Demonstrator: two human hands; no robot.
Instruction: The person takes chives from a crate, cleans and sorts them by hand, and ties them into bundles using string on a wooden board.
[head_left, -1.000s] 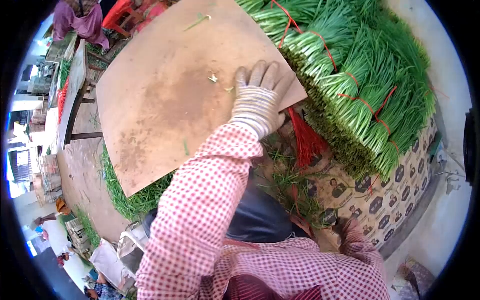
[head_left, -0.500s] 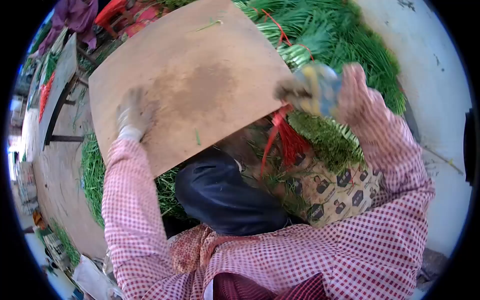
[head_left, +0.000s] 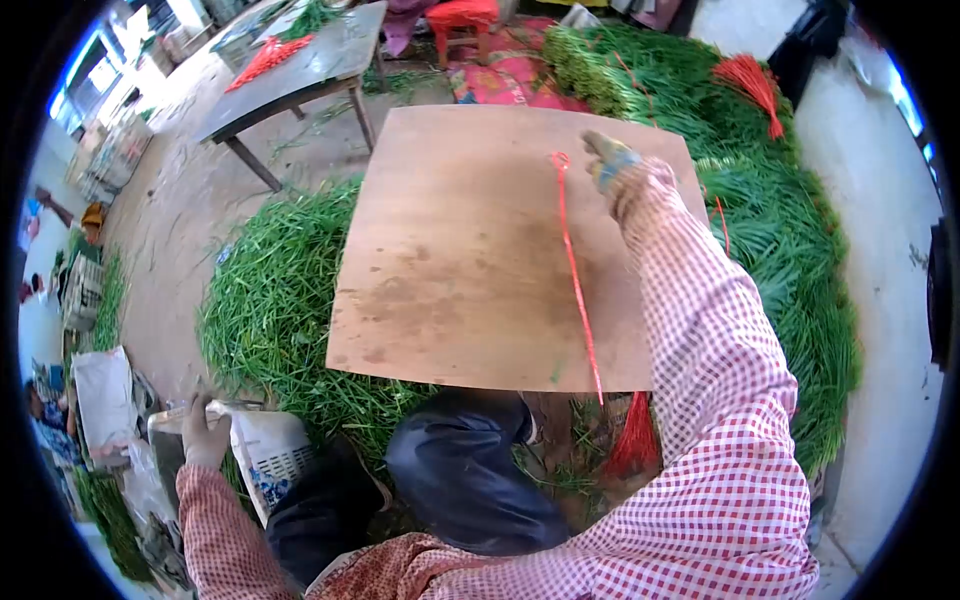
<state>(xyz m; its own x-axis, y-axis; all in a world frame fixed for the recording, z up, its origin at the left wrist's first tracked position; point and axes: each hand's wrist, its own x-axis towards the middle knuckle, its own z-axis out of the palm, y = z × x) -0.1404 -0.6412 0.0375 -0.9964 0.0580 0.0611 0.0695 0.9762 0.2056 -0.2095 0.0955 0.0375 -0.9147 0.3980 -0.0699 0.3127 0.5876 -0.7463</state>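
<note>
A pale wooden board [head_left: 450, 230] lies in front of my knees, with a red tie [head_left: 573, 270] stretched along its right half. Over the board's upper right part is my right hand [head_left: 610, 160], gloved, its fingers apart and nothing in them. Down at the lower left, my left hand [head_left: 207, 432] is at the rim of a white plastic basket [head_left: 275, 455], its fingers spread. Whether it touches the rim cannot be made out. A bunch of red ties [head_left: 634, 440] hangs below the board's near edge.
Loose green stalks [head_left: 280, 300] are heaped left of the board. Bundled greens [head_left: 790, 290] line the right side, with more red ties [head_left: 752, 88] on top. A dark table [head_left: 310, 65] and a red stool [head_left: 462, 22] stand beyond. A person [head_left: 50, 415] is at the far left.
The view has turned left. My left hand has moved off the board to the basket. My right hand has come from the bundles to above the board, where a red tie now lies.
</note>
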